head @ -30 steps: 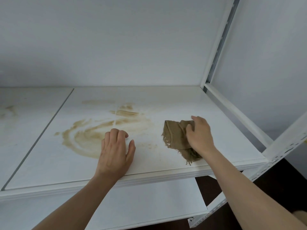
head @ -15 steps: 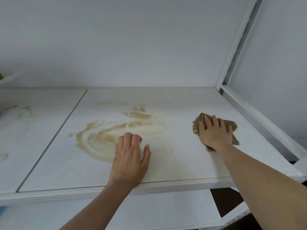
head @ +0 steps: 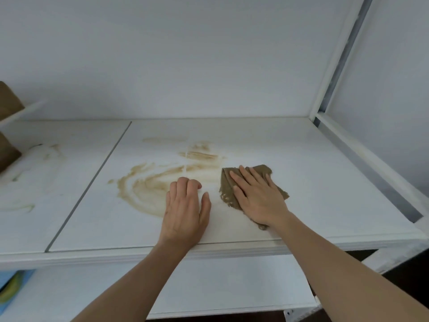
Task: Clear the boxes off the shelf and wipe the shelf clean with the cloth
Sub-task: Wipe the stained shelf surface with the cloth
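the left hand (head: 185, 210) is laid on the white shelf (head: 325, 182) near its front edge, knuckles bent, nothing held. just beside it the right hand (head: 257, 196) is pressed flat, fingers straight, on the brown cloth (head: 226, 182), which is pinned under the palm, not gripped. the cloth looks soft, light and floppy, so it'd probably bunch unless weight is kept over its middle. past the left fingertips the tan smear (head: 148, 182) is spread, untouched yet.
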Available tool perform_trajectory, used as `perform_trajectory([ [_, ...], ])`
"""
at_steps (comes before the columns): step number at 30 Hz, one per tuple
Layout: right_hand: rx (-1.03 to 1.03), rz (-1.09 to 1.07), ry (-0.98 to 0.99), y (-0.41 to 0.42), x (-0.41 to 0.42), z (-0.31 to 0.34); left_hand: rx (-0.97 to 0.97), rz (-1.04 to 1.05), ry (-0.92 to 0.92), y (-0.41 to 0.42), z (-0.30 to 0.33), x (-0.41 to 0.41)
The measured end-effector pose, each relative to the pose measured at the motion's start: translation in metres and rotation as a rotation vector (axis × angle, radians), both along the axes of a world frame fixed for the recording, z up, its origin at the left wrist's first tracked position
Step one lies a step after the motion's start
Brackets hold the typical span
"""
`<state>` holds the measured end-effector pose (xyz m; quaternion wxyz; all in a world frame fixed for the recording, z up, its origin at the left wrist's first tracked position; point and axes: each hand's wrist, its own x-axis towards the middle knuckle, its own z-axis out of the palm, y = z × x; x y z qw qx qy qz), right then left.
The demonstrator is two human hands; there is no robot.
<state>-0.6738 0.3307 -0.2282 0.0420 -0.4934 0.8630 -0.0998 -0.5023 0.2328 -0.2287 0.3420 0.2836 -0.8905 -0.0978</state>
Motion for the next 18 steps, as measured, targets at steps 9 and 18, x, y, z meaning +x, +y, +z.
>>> perform_trajectory([
  [9,0.026,-0.497,-0.015,0.061,-0.033,0.001,0.005,0.153,0.008,-0.009,-0.003,0.028],
  [18,-0.002,-0.269,0.014,0.007,0.036,0.001,0.111,0.193,0.114,-0.006,0.001,0.032],
])
